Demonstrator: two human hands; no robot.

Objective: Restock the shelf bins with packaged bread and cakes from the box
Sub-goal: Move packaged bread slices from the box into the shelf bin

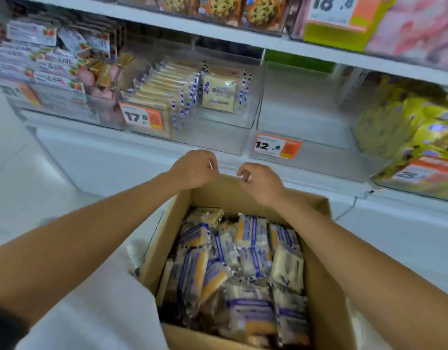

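Shelf [142, 157], white, upper tiers cut off; cardboard box [326, 286] below it, near edge out of frame, packed with blurred blue-and-white cake packets [250, 263], print unreadable; clear bin [217, 140] above holds similar packets; left hand [195, 169] and right hand [258, 181] over the box's far wall, fingers curled, nothing visibly held.

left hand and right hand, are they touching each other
Apart. The head view shows a clear gap between the left hand and the right hand, with the white shelf base showing through it.
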